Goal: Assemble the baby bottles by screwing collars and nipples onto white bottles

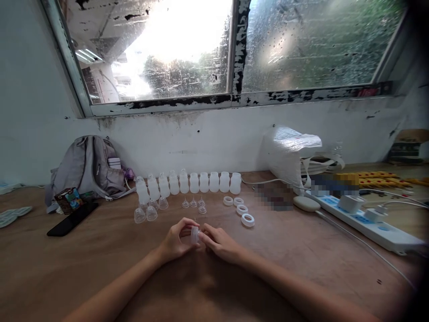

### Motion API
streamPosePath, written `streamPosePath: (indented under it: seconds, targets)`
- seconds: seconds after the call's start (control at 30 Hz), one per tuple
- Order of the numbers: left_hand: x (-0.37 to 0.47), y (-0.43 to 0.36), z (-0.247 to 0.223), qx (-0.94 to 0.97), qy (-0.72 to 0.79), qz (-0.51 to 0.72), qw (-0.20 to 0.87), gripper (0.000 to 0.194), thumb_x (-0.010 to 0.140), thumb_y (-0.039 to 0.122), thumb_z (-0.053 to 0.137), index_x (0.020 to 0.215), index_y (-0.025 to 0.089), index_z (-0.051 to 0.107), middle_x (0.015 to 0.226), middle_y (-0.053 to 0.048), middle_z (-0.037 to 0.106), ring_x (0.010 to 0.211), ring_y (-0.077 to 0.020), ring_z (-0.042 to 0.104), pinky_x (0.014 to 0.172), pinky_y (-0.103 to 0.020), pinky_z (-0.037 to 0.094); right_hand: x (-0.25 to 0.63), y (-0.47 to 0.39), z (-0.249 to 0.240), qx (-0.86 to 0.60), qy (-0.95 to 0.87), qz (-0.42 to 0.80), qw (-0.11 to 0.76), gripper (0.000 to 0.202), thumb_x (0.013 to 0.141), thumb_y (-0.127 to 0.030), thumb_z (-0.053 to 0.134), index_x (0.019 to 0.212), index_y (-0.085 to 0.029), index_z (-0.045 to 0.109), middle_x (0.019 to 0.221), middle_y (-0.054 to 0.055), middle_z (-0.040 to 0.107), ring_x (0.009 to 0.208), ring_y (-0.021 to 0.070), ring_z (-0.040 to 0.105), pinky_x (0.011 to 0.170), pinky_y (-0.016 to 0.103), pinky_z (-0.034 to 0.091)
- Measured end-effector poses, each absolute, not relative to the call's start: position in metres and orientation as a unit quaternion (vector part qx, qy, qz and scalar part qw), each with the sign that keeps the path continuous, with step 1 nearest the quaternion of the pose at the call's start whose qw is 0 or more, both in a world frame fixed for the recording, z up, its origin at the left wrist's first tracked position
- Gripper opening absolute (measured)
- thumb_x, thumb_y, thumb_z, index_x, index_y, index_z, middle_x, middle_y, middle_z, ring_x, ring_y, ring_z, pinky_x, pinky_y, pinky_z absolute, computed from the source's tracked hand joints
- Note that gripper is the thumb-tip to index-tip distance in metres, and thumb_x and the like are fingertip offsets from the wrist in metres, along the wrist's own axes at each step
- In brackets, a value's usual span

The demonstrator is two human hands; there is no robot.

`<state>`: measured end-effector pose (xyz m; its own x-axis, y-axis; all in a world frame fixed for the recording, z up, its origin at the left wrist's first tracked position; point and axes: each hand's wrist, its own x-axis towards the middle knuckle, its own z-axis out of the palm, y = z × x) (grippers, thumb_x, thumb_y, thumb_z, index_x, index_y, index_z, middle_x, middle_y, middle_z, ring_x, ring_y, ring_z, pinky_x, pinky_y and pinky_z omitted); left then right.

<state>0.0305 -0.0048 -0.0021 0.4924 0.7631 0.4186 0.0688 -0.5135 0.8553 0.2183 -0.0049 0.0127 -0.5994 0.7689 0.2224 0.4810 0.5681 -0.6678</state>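
Upright between my hands, above the table's near middle, is a whitish bottle collar ring (195,235). My left hand (173,240) is closed around its left side, thumb below and fingers above. My right hand (220,243) pinches at the ring's right face, on a small clear piece that looks like a bottle nipple, mostly hidden by the fingers. Beyond my hands stand several clear nipples (193,203). More collar rings (248,220) lie in a slanting line to the right. Clear dome caps (152,213) sit at the left, before a row of frosted baby bottles (203,183); the left ones carry tops.
A grey backpack (89,167), a small box (69,200) and a black phone (72,219) are at the left. To the right lie a white power strip (372,226) with cables, a round pale device (306,204) and a white bag (284,156). Wall and window rise behind.
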Motion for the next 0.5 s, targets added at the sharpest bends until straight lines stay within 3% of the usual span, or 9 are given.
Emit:
streamPosePath:
  seconds: [0.1, 0.2, 0.33, 0.5]
  targets:
    - [0.034, -0.012, 0.001, 0.788, 0.282, 0.415, 0.357, 0.05, 0.065, 0.025, 0.068, 0.108, 0.018, 0.043, 0.108, -0.009, 0.051, 0.101, -0.0215, 0.052, 0.089, -0.036, 0.042, 0.219, -0.004, 0.011, -0.333, -0.848, 0.319, 0.262, 0.027, 0.088, -0.037, 0.032, 0.081, -0.017, 0.051, 0.061, -0.002, 0.056, 0.056, 0.0103, 0.051, 0.054, 0.02, 0.036]
    - [0.033, -0.014, 0.007, 0.794, 0.316, 0.392, 0.34, 0.051, 0.068, 0.027, 0.064, 0.113, 0.018, 0.041, 0.109, -0.009, 0.052, 0.099, -0.0208, 0.052, 0.088, -0.035, 0.042, 0.219, 0.001, 0.001, -0.338, -0.844, 0.289, 0.299, 0.017, 0.082, -0.032, 0.046, 0.084, -0.017, 0.052, 0.063, -0.001, 0.056, 0.055, 0.0097, 0.05, 0.052, 0.019, 0.037]
    - [0.031, -0.014, 0.012, 0.779, 0.339, 0.372, 0.374, 0.035, 0.077, 0.03, 0.054, 0.108, 0.017, 0.043, 0.099, -0.007, 0.056, 0.088, -0.0178, 0.057, 0.078, -0.031, 0.047, 0.22, 0.005, -0.01, -0.362, -0.843, 0.214, 0.335, 0.02, 0.076, -0.024, 0.054, 0.096, -0.018, 0.05, 0.068, -0.001, 0.058, 0.057, 0.0099, 0.052, 0.054, 0.019, 0.039]
    - [0.032, -0.013, 0.011, 0.747, 0.342, 0.361, 0.441, 0.031, 0.075, 0.032, 0.056, 0.099, 0.016, 0.047, 0.088, -0.004, 0.059, 0.078, -0.0165, 0.059, 0.071, -0.028, 0.047, 0.223, -0.002, -0.007, -0.333, -0.879, 0.131, 0.316, 0.014, 0.08, -0.023, 0.048, 0.093, -0.02, 0.049, 0.082, 0.003, 0.062, 0.066, 0.0123, 0.057, 0.059, 0.021, 0.04]
